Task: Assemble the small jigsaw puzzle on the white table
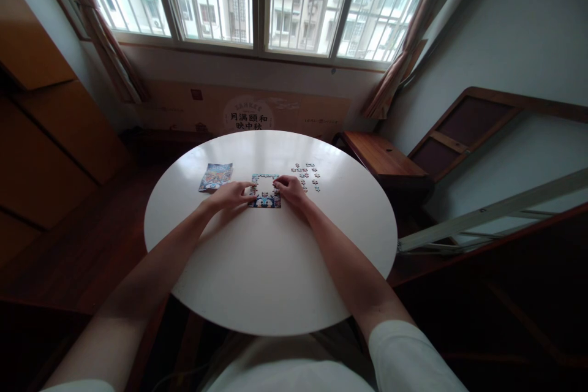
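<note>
A small, partly assembled jigsaw puzzle (265, 193) lies on the round white table (271, 269), its frame filled and its middle bare. My left hand (229, 195) rests at the puzzle's left edge, fingers curled and pressed on it. At the right edge, my right hand (289, 187) has its fingertips pinched at the frame; any piece in them is too small to make out. Several loose puzzle pieces (307, 174) lie scattered just right of my right hand.
A colourful puzzle packet (215, 176) lies left of the puzzle. A wooden bench (381, 159) and a leaning wooden frame (459, 128) stand to the right. Wooden cabinets (50, 135) line the left wall, and a window (257, 0) is behind the table.
</note>
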A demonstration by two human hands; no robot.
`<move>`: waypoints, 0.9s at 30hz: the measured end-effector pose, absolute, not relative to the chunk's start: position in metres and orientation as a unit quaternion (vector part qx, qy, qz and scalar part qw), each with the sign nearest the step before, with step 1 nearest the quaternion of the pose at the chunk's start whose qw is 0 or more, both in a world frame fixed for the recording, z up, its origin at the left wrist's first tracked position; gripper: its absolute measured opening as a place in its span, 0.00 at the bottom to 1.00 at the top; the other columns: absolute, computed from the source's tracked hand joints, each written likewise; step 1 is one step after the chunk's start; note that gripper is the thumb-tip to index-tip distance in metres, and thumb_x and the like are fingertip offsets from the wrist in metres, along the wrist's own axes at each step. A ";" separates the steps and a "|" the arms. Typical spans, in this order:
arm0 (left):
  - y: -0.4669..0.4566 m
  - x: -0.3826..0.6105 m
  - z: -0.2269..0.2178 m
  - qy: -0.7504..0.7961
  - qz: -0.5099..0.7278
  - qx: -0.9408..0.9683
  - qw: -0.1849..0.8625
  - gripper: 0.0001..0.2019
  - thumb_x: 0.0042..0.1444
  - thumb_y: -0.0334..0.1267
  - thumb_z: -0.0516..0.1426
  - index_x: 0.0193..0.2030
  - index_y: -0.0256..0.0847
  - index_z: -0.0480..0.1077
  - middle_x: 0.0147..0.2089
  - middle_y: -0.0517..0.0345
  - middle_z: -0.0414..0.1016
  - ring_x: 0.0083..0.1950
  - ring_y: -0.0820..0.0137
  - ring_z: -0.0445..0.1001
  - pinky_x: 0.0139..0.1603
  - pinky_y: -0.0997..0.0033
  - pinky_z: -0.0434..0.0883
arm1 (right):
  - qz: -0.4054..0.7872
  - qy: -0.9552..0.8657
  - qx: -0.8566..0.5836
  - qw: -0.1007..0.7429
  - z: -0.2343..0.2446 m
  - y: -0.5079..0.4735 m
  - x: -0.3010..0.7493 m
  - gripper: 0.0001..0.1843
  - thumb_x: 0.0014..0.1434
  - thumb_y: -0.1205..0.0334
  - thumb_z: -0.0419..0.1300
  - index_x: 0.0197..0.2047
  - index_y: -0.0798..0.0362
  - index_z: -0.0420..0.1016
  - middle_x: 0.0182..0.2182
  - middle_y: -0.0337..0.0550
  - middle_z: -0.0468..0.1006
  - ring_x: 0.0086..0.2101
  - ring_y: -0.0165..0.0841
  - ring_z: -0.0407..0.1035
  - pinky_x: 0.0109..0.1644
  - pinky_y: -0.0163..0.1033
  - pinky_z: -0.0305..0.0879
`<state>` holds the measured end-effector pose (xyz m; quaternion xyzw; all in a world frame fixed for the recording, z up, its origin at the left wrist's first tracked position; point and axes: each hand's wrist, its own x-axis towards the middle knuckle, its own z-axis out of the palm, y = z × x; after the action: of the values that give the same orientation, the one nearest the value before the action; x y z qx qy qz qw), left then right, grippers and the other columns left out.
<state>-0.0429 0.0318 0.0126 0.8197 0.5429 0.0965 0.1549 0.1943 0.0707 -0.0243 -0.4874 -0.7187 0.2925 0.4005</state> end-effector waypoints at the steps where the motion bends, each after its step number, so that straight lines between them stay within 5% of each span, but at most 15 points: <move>1: 0.032 -0.043 0.012 0.542 0.097 0.820 0.155 0.32 0.57 0.57 0.54 0.62 0.39 0.70 0.29 0.58 0.75 0.29 0.68 0.70 0.30 0.73 0.57 | 0.286 -0.723 -0.489 0.395 -0.023 0.070 0.194 0.07 0.57 0.66 0.61 0.35 0.56 0.82 0.30 0.43 0.82 0.32 0.32 0.76 0.40 0.35 0.71; 27: 0.034 -0.044 0.009 0.542 0.104 0.819 0.158 0.32 0.57 0.58 0.54 0.62 0.41 0.70 0.31 0.57 0.75 0.30 0.68 0.70 0.30 0.73 0.57 | 0.224 -0.755 -0.509 0.347 -0.016 0.059 0.190 0.08 0.58 0.68 0.61 0.37 0.53 0.82 0.35 0.43 0.84 0.37 0.33 0.77 0.46 0.36 0.70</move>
<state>-0.0445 0.0336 0.0091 0.8190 0.5417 0.1042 0.1576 0.1902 0.0591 -0.0162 -0.5093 -0.7549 0.2236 0.3474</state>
